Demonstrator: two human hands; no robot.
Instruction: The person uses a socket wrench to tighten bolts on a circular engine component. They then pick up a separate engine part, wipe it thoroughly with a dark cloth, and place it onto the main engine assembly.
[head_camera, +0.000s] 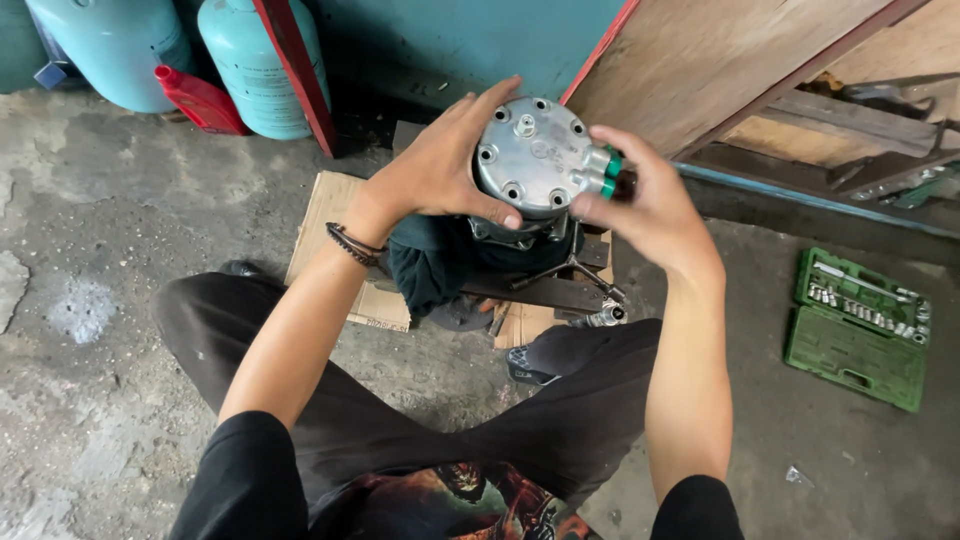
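Squarely between both hands (545, 185): compressor (530, 155).

A flattened brown cardboard sheet (330, 225), w/ small dark print at its near edge, is seen on the concrete floor under the work. An open green plastic socket-set case (858, 325) is laid at right.

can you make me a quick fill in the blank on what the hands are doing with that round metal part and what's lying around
1. Both hands grip a round silver metal part whose two side ports carry caps coloured ____.
2. The left hand has a dark ____ on its wrist.
3. The open socket set case on the concrete floor lies on the person's ____ side.
4. The right hand has its fingers at the ____ of the part.

Missing words: green; bracelet; right; ports
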